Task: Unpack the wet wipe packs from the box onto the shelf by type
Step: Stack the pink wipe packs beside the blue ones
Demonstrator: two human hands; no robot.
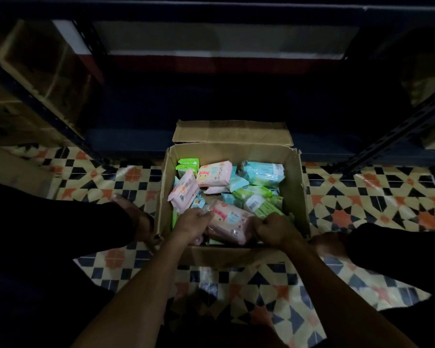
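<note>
At the far left, cardboard cartons [35,79] sit dimly on a dark metal rack beside the shelf [211,101], whose lowest level lies just behind the box. A bare foot [133,217] rests on the patterned tile floor [362,197], touching the left wall of the open cardboard box [231,151]. Inside at the left, a pink wipe pack [183,194] leans on its edge below two bright green packs [187,165]. The left hand [192,221] has its fingers curled around the left end of a large pink wet wipe pack [230,222] (clear film wrinkled over it) at the near edge of the box. The right hand [274,228] grips the right end the same way. Turquoise packs [261,173] and light green packs [255,193] fill the right side.
</note>
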